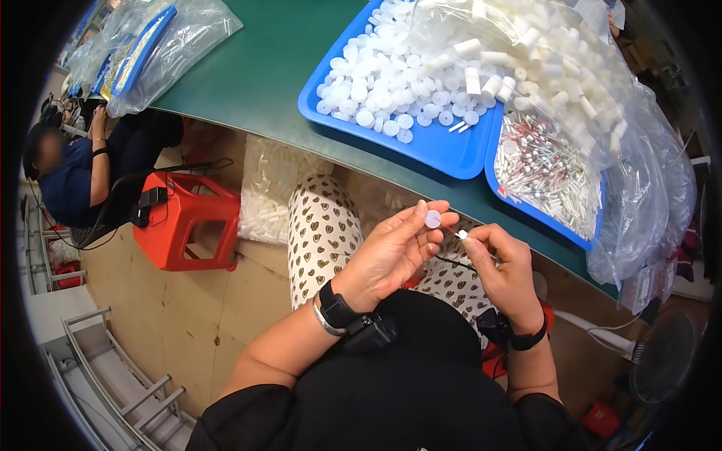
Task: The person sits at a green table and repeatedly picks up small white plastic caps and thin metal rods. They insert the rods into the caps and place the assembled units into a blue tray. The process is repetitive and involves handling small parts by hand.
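Observation:
Over my lap, my left hand [398, 252] pinches a small round white plastic disc [433, 219] between thumb and fingers. Close to its right, my right hand [502, 263] grips a small white plastic piece [462, 234] at the tips of thumb and forefinger; its exact kind is too small to tell. A narrow gap lies between the two pieces. Ahead of my hands, a blue tray [444, 154] bears a heap of white discs [376, 83] and white cylinders [481, 79]. Beside it a smaller blue tray [549, 223] is full of thin white and reddish parts [545, 169].
The trays stand on a green table [248, 68], with clear plastic bags [647, 195] draped at the right. A red stool [184, 222] and a bag of white parts [274, 195] are at the left. Another person [75, 165] sits further left. A fan [665, 353] stands at the lower right.

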Demonstrator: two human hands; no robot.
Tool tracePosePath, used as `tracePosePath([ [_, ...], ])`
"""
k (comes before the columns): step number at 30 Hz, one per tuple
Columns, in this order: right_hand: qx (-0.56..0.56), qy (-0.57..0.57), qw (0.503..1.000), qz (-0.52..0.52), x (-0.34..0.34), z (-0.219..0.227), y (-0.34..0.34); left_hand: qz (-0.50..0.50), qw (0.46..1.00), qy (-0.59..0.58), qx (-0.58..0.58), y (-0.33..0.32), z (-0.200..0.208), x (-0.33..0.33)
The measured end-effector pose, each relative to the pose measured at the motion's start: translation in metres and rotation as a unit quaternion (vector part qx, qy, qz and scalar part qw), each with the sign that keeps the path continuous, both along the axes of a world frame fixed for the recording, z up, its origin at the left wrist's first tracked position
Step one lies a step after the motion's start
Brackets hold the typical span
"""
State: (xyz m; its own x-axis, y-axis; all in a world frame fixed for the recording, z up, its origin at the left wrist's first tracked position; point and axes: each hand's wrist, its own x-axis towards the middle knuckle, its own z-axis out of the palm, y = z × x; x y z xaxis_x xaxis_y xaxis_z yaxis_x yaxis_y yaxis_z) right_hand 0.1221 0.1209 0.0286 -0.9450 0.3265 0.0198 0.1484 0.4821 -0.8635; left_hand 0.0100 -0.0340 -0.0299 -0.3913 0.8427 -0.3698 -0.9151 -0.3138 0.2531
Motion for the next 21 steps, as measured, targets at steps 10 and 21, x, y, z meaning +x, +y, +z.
tracePosePath([
  [10, 0.050, -0.031, 0.998, 0.014, 0.0006, -0.0058, 0.0026, 0.000, 1.000, 0.002, -0.003, -0.0024, -0.0027, 0.0004],
  [21, 0.193, 0.011, 0.980, 0.039, 0.0000, -0.0020, 0.0051, -0.002, 0.982, 0.160, -0.100, -0.0002, 0.0005, 0.0064],
])
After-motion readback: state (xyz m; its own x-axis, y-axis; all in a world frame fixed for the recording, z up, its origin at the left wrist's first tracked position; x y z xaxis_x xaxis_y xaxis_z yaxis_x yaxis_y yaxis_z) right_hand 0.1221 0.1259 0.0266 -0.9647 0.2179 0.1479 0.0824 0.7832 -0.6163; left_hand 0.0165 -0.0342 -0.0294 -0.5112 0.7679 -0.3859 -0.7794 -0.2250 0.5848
